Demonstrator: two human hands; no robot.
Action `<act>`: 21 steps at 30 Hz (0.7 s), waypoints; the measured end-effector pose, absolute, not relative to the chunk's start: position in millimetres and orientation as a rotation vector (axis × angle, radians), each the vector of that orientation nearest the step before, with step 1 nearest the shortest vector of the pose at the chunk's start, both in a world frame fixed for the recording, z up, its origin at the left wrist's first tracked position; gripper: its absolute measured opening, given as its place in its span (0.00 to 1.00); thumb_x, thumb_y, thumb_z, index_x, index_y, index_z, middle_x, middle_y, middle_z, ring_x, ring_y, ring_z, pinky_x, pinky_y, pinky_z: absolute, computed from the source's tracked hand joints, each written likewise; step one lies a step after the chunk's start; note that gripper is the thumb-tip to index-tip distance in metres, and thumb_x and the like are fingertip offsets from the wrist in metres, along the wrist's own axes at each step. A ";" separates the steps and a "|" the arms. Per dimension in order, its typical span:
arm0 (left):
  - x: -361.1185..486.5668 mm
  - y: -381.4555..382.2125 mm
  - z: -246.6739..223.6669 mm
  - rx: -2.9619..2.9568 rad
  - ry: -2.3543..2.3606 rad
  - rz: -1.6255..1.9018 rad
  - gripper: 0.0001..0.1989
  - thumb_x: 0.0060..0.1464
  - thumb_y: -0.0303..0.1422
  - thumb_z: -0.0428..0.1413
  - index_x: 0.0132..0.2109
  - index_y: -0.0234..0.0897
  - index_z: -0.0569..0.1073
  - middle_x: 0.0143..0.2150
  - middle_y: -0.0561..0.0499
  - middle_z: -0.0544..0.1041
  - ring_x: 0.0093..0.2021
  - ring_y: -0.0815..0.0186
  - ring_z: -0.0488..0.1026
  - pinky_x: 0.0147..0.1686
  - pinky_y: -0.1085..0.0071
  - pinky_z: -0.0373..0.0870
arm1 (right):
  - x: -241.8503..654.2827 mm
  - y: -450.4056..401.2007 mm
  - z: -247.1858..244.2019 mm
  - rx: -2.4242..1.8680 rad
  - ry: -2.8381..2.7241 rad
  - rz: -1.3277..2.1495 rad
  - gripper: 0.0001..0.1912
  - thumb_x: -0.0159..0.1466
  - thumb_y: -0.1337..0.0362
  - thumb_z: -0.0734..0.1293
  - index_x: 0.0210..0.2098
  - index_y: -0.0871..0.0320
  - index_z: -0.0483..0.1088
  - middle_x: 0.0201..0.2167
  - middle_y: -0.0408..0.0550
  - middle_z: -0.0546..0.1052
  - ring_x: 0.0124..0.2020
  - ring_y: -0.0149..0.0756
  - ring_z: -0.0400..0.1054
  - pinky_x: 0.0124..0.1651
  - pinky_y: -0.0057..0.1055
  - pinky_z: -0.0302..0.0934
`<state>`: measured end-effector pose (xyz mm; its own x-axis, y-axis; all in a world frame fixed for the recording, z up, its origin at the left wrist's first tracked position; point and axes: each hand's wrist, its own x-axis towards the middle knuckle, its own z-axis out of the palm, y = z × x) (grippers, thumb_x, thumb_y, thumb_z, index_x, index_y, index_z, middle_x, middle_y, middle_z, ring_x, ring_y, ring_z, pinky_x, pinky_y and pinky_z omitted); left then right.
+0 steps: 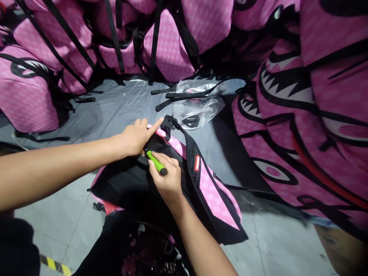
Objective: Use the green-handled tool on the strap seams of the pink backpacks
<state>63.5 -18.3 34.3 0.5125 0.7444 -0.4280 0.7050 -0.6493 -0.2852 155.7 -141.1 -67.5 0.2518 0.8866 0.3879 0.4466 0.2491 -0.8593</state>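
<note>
A black and pink backpack [132, 188] lies across my lap and the edge of the grey-covered surface, its black side facing up. My right hand [168, 176] grips a slim green-handled tool [156, 163] with a black end. Its far tip points at the black fabric beside my left hand and is too hidden to make out. My left hand [138, 138] holds the bag near its top, with the index finger stretched towards a black buckle [169, 124]. A black shoulder strap [192, 157] with a small red label [197, 163] runs down the bag's right side.
Pink checked backpacks [169, 50] are piled along the back. More, with printed shark teeth and eyes [276, 171], stack up on the right. Clear plastic bags [198, 109] and loose black straps [184, 95] lie on the grey covering [115, 103]. Below is a tiled floor [66, 203].
</note>
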 end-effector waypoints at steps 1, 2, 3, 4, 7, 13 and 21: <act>62.9 -18.8 33.4 -2.662 -1.265 0.803 0.63 0.47 0.38 0.66 0.72 0.40 0.25 0.60 0.32 0.60 0.57 0.47 0.63 0.47 0.60 0.71 | 157.1 -141.7 -67.9 -1.368 -1.381 0.483 0.11 0.65 0.64 0.67 0.46 0.55 0.77 0.44 0.47 0.82 0.46 0.40 0.76 0.49 0.37 0.63; 61.0 -18.5 32.8 -2.671 -1.246 0.796 0.63 0.48 0.37 0.65 0.72 0.40 0.25 0.60 0.33 0.61 0.56 0.48 0.64 0.46 0.61 0.71 | 158.8 -142.5 -67.7 -1.362 -1.389 0.485 0.11 0.65 0.64 0.67 0.46 0.55 0.77 0.44 0.47 0.82 0.45 0.40 0.76 0.49 0.37 0.63; 57.9 -17.5 32.3 -2.694 -1.223 0.790 0.61 0.49 0.35 0.64 0.72 0.41 0.25 0.59 0.34 0.61 0.56 0.49 0.64 0.46 0.61 0.71 | 160.7 -143.4 -66.9 -1.354 -1.396 0.490 0.11 0.65 0.65 0.67 0.46 0.56 0.77 0.43 0.47 0.82 0.45 0.40 0.77 0.49 0.37 0.64; 54.0 -16.0 32.0 -2.729 -1.198 0.780 0.59 0.50 0.33 0.62 0.72 0.42 0.26 0.60 0.35 0.61 0.56 0.50 0.64 0.47 0.62 0.71 | 162.6 -144.4 -65.8 -1.344 -1.404 0.499 0.11 0.65 0.65 0.67 0.45 0.56 0.77 0.43 0.48 0.82 0.44 0.40 0.77 0.49 0.37 0.64; 40.1 -11.0 30.7 -2.866 -1.145 0.709 0.54 0.52 0.29 0.57 0.73 0.46 0.28 0.62 0.38 0.60 0.57 0.52 0.65 0.51 0.62 0.68 | 168.6 -147.1 -62.5 -1.327 -1.436 0.525 0.10 0.63 0.67 0.68 0.44 0.57 0.78 0.41 0.48 0.82 0.42 0.39 0.77 0.47 0.36 0.64; 25.2 -13.6 26.7 -3.006 -1.351 0.520 0.54 0.52 0.26 0.58 0.72 0.48 0.28 0.75 0.38 0.41 0.69 0.50 0.57 0.59 0.63 0.64 | 171.3 -146.9 -60.9 -1.329 -1.450 0.551 0.11 0.64 0.67 0.68 0.45 0.55 0.78 0.42 0.46 0.82 0.43 0.39 0.77 0.47 0.35 0.65; 24.2 -1.1 35.6 -3.036 -1.490 0.838 0.55 0.51 0.22 0.55 0.72 0.48 0.24 0.75 0.34 0.34 0.69 0.52 0.59 0.61 0.65 0.64 | 150.4 -133.5 -55.0 -1.401 -1.451 0.585 0.10 0.63 0.66 0.69 0.43 0.53 0.78 0.41 0.44 0.83 0.42 0.39 0.77 0.49 0.38 0.60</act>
